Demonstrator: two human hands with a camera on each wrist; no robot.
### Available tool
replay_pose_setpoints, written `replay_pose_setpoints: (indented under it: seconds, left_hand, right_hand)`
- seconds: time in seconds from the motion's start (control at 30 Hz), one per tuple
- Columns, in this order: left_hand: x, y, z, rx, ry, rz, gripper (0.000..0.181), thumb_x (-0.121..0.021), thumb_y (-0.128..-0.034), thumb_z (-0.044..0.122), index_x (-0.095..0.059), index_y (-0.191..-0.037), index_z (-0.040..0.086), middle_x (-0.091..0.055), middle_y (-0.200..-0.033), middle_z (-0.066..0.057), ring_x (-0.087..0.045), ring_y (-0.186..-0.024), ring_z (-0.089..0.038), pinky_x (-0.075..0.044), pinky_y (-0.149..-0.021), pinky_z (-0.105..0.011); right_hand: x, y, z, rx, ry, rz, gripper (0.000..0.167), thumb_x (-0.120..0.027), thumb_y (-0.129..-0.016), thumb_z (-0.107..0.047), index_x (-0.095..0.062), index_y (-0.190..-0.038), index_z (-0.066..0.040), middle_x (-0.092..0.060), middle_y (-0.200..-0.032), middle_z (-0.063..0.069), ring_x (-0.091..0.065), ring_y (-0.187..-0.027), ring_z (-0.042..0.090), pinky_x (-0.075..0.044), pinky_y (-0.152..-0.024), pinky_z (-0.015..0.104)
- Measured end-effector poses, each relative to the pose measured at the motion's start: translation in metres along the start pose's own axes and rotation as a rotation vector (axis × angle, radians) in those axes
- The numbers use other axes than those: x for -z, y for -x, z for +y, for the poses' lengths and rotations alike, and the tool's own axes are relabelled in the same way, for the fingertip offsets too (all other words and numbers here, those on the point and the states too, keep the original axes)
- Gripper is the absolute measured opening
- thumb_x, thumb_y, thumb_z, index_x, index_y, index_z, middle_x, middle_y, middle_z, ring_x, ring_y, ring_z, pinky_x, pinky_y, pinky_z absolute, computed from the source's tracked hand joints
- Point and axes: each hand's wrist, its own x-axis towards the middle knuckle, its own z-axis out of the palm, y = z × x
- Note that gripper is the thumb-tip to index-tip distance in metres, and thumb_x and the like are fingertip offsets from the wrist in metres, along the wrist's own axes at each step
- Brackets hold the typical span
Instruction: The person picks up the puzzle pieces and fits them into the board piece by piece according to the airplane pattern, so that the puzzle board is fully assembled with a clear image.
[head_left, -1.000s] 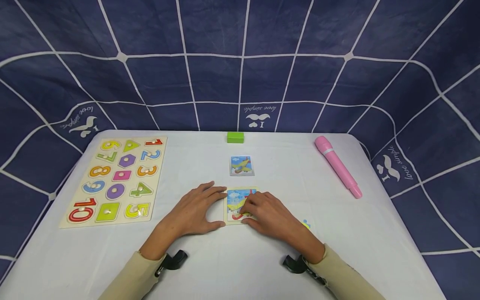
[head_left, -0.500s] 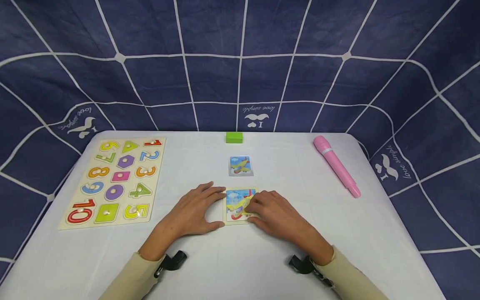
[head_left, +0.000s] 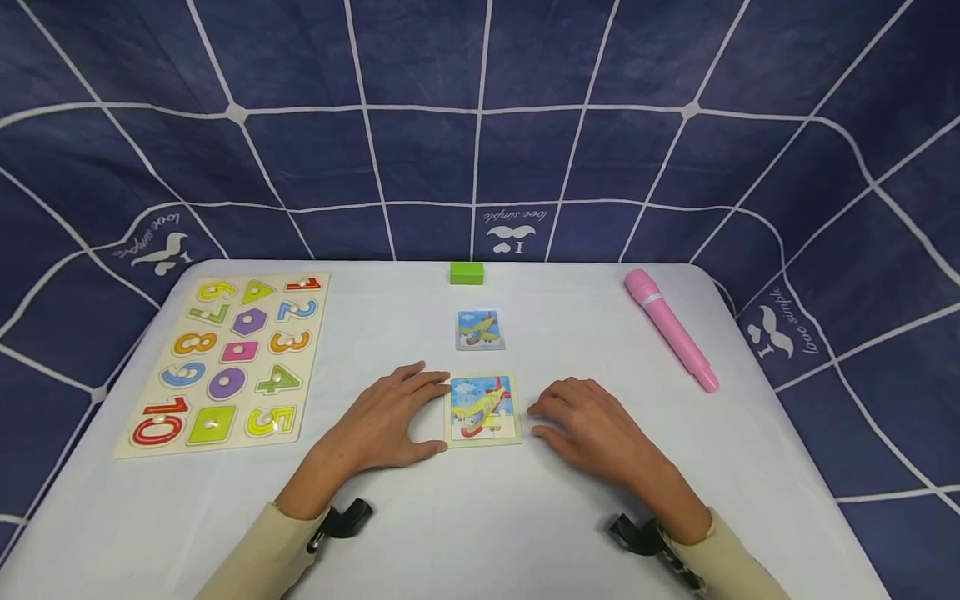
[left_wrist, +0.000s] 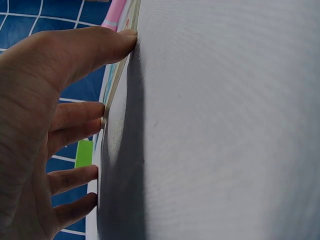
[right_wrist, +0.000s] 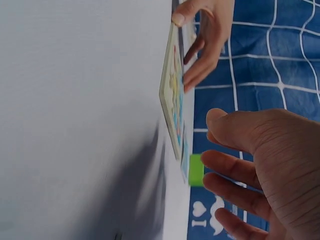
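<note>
A small airplane jigsaw puzzle (head_left: pixel 480 408) lies flat in its pale frame on the white table, a whitish patch showing at the picture's lower right. My left hand (head_left: pixel 386 421) rests along the frame's left side, fingers spread; in the left wrist view its thumb (left_wrist: pixel 122 44) touches the frame edge. Just right of the puzzle, my right hand (head_left: pixel 588 425) hovers or rests apart from it, fingers loosely bent with nothing between them. In the right wrist view that hand (right_wrist: pixel 270 170) is also bare. Beyond the puzzle lies a small card (head_left: pixel 480 330) with a matching airplane picture.
A number-and-shape peg board (head_left: pixel 228 362) lies at the left. The green block (head_left: pixel 467 273) sits at the table's far edge. At the right lies a pink microphone-shaped pen (head_left: pixel 671 329). A dark blue gridded cloth (head_left: pixel 420 158) hangs behind the table.
My right hand has drawn back rightward off the puzzle, uncovering its right side. A small blue-and-yellow piece beside that wrist has gone from sight. The left hand stays put.
</note>
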Motion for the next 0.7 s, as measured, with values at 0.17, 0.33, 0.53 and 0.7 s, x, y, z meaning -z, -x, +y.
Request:
replay_pose_setpoints:
  seconds: [0.17, 0.33, 0.53, 0.7]
  left_hand:
    - [0.000, 0.000, 0.000, 0.000, -0.003, -0.002, 0.080, -0.086, -0.0837, 0.058, -0.065, -0.150, 0.020, -0.052, -0.163, 0.006, -0.038, -0.158, -0.032, -0.043, -0.117, -0.063]
    - [0.000, 0.000, 0.000, 0.001, -0.001, -0.005, 0.080, -0.086, -0.0834, 0.058, -0.065, -0.150, 0.019, -0.052, -0.163, 0.005, -0.039, -0.157, -0.032, -0.043, -0.117, -0.064]
    - [0.000, 0.000, 0.000, -0.003, 0.002, -0.003, 0.080, -0.086, -0.0834, 0.058, -0.065, -0.150, 0.019, -0.053, -0.163, 0.005, -0.039, -0.157, -0.033, -0.043, -0.117, -0.064]
    - [0.001, -0.001, 0.001, -0.002, 0.006, 0.000, 0.079, -0.087, -0.0831, 0.057, -0.065, -0.150, 0.019, -0.053, -0.163, 0.004, -0.039, -0.157, -0.033, -0.043, -0.117, -0.063]
  right_hand:
    - [0.004, 0.013, 0.007, -0.034, 0.014, 0.015, 0.025, -0.089, -0.091, -0.027, -0.081, -0.113, -0.021, -0.072, -0.110, -0.006, -0.067, -0.107, 0.017, -0.055, -0.099, 0.043]
    - [0.005, 0.025, 0.014, -0.068, 0.032, 0.020, 0.028, -0.090, -0.089, -0.028, -0.081, -0.114, -0.020, -0.073, -0.110, -0.005, -0.068, -0.106, 0.017, -0.056, -0.097, 0.044]
    - [0.008, 0.039, 0.020, -0.101, 0.032, 0.031, 0.029, -0.091, -0.088, -0.026, -0.082, -0.114, -0.019, -0.074, -0.111, -0.005, -0.068, -0.106, 0.017, -0.056, -0.093, 0.044]
    - [0.008, 0.050, 0.025, -0.122, 0.039, 0.041, 0.030, -0.091, -0.087, -0.026, -0.082, -0.114, -0.019, -0.074, -0.112, -0.003, -0.068, -0.106, 0.019, -0.057, -0.094, 0.046]
